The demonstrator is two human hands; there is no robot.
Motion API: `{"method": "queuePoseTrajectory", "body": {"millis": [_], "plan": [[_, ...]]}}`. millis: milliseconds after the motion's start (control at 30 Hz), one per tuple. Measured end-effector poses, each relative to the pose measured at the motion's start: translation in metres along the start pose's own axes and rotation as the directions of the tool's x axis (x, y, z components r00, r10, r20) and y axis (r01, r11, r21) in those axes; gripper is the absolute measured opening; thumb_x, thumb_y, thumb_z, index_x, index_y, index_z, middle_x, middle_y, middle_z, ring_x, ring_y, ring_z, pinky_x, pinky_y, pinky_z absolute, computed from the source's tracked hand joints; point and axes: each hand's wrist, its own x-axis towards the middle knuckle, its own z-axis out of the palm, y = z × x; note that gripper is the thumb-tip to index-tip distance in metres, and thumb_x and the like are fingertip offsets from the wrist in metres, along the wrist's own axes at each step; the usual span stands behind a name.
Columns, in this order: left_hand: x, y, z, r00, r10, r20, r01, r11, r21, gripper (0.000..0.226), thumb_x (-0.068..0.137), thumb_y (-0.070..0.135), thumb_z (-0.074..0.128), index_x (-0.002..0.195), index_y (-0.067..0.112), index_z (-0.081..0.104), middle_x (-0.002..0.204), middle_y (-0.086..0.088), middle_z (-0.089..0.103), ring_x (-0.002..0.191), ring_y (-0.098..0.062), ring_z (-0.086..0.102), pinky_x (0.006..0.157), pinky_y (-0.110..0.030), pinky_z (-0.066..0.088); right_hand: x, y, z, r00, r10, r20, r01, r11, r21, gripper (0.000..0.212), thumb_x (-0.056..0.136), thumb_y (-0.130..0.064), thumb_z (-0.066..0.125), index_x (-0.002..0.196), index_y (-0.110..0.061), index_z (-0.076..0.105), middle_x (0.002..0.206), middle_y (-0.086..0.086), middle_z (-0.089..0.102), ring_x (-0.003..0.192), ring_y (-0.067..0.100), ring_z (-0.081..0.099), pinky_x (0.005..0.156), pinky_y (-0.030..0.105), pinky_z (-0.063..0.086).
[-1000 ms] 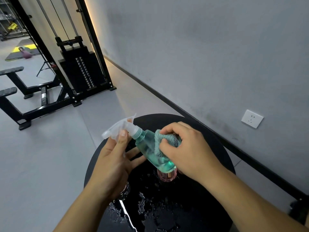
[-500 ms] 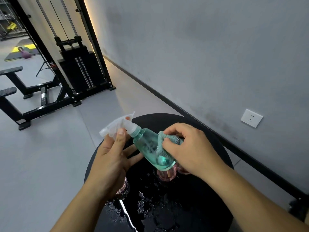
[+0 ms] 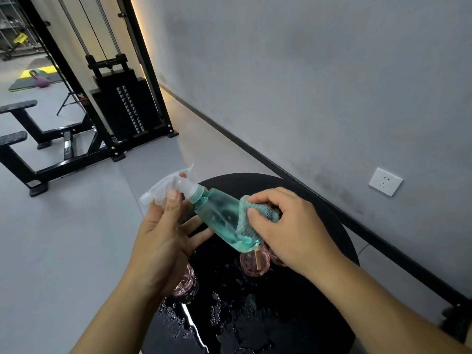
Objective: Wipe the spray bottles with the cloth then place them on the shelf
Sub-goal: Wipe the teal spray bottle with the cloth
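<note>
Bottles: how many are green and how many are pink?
Green bottle: 1, held in the hands.
Pink bottles showing on the black table: 3, at and, each partly hidden.
Total: 4 bottles.

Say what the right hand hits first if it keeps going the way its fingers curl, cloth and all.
The right hand already presses the cloth on the green spray bottle; pushing on, it would likely meet the left hand's fingers behind the bottle. Depth unclear.
</note>
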Motion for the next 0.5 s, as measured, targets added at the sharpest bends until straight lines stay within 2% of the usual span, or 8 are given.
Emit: {"method": "queuePoseTrajectory", "body": {"millis": [133, 267, 367, 500], "plan": [[-0.001, -0.003, 0.001, 1.000, -0.024, 0.021, 0.023, 1.000, 0.013, 0.038, 0.108, 0.038, 0.045, 0.140, 0.025, 0.061, 0.129, -0.013, 0.076, 0.114, -0.036, 0.076, 0.084, -0.051, 0.066, -0.003, -0.008, 0.006, 0.992, -0.124, 0.016, 0.123, 0.992, 0.033, 0.016, 0.093, -0.023, 0.076, 0.109, -0.028, 0.077, 0.106, -0.019, 0.067, 0.103, -0.006, 0.064, 0.078, 0.005, 0.049], [0.003, 0.000, -0.004, 0.998, -0.021, -0.053, 0.020, 1.000, -0.023, 0.031, 0.109, 0.039, 0.047, 0.132, 0.023, 0.061, 0.129, -0.016, 0.075, 0.114, -0.042, 0.074, 0.079, -0.053, 0.067, 0.001, -0.002, 0.001, 0.999, 0.001, -0.039, -0.001, 1.000, 0.006, 0.008, 0.088, -0.026, 0.077, 0.092, -0.032, 0.073, 0.099, -0.018, 0.067, 0.093, -0.006, 0.063, 0.074, 0.007, 0.049], [0.005, -0.001, -0.005, 0.995, -0.022, -0.101, 0.018, 0.999, -0.036, 0.030, 0.110, 0.040, 0.047, 0.132, 0.025, 0.061, 0.127, -0.014, 0.076, 0.112, -0.041, 0.075, 0.076, -0.050, 0.067, 0.001, 0.002, 0.001, 0.998, 0.029, -0.047, -0.029, 1.000, -0.010, 0.009, 0.087, -0.026, 0.077, 0.092, -0.032, 0.073, 0.100, -0.019, 0.066, 0.094, -0.007, 0.062, 0.074, 0.005, 0.047], [0.004, -0.003, -0.003, 0.992, -0.056, -0.110, 0.053, 0.998, -0.032, 0.034, 0.109, 0.041, 0.048, 0.135, 0.022, 0.060, 0.127, -0.016, 0.076, 0.110, -0.041, 0.076, 0.083, -0.059, 0.065, -0.005, -0.004, 0.010, 0.992, -0.119, 0.042, 0.118, 0.993, 0.010, 0.014, 0.091, -0.022, 0.077, 0.104, -0.029, 0.078, 0.106, -0.019, 0.064, 0.101, -0.002, 0.064, 0.079, 0.012, 0.053]]}}
